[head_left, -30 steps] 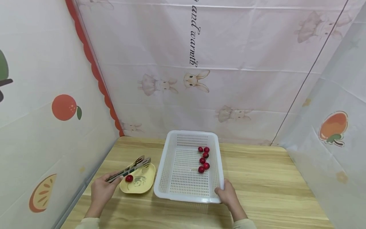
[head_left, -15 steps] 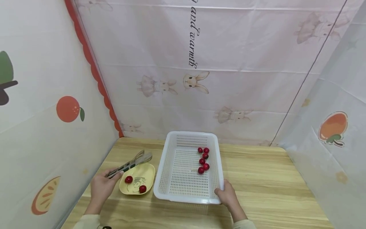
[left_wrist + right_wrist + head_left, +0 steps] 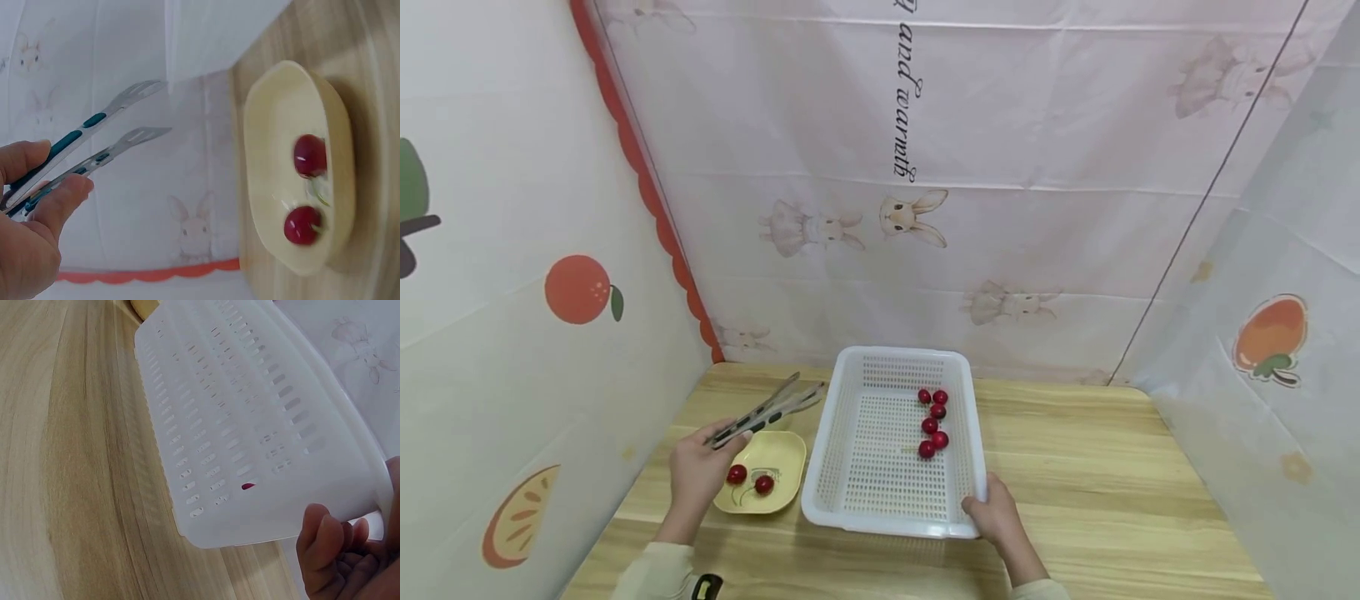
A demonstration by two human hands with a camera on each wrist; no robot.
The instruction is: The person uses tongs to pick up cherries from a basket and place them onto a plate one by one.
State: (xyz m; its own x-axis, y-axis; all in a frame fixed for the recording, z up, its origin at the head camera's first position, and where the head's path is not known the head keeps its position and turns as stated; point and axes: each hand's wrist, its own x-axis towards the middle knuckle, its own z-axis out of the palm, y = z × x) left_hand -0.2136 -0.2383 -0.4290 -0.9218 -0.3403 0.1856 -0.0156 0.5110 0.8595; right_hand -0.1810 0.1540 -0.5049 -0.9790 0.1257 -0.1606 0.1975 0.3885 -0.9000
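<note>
My left hand (image 3: pixel 694 477) holds metal tongs (image 3: pixel 764 417) with dark green grips. In the left wrist view the tongs' arms stand apart with nothing between the tips. Below them, a small yellow dish (image 3: pixel 790 454) carries two red cherries, one (image 3: pixel 737 474) near its left side and the other (image 3: pixel 764 484) towards the middle. To the right of the dish, a white perforated basket (image 3: pixel 880 492) has several cherries (image 3: pixel 929 425) along its right side. My right hand (image 3: pixel 996 510) grips the basket's near right corner, thumb over the rim; the right wrist view shows curled fingers (image 3: pixel 325 540) there.
A light wooden table (image 3: pixel 1075 467) bears the dish and basket. Printed cloth walls (image 3: pixel 1030 225) rise behind it and on both sides. The basket's far rim is close to the back wall.
The tongs have moved up and right from over the dish, and their arms have spread. A second cherry has come into view in the dish. The right hand stays on the basket.
</note>
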